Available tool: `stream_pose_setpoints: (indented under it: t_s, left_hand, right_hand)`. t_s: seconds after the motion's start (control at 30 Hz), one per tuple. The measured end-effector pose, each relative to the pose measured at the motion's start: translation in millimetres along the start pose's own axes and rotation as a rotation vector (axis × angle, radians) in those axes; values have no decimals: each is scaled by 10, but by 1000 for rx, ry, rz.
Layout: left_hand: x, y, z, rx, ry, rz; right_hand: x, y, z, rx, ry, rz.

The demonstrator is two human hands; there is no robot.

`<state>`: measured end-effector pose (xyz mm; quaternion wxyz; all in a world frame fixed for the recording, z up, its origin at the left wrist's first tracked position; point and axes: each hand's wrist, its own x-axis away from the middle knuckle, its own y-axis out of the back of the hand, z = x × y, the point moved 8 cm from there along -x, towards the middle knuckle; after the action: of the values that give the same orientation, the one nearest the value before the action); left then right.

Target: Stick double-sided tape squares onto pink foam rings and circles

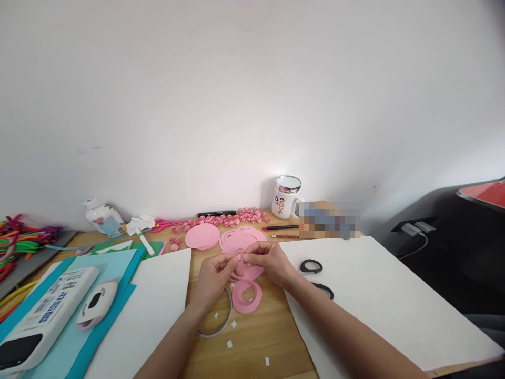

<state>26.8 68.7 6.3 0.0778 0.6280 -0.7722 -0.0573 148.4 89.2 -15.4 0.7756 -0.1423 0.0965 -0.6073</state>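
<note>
My left hand (216, 273) and my right hand (270, 259) meet at the fingertips above the wooden table. Both pinch a small piece of pink paper (239, 256), mostly covered by the fingers, so its exact shape is hard to make out. Just behind and below them lies a pile of pink paper circles (232, 239). Nearer to me a pink paper ring (258, 297) rests flat, with a roll of tape (230, 316) beside it, partly behind my left wrist. Small white bits of paper (229, 344) are scattered around.
Small rolled pink paper pieces (252, 215) line the wall. A white mug (281, 202), pencils (282, 228) and black-handled scissors (311, 266) are to the right. White sheets (379, 305) flank the work area. On the left are blue papers (126, 263), a white bottle (103, 217) and a glue pen (145, 242).
</note>
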Motion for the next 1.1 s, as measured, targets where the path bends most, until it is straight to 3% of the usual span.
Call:
stream_pose_setpoints:
  t_s: [0.47,0.83,1.1]
  left_hand:
    - [-9,21,15,-41,-3,-31]
    - [1,-32,-25,6,-119,-30]
    - [-29,37,26,-3,-127,-87]
  right_hand:
    - [-31,32,-34,-22,2,25]
    - [-26,52,-14,36,38,16]
    - [-27,46,-22,35,19,41]
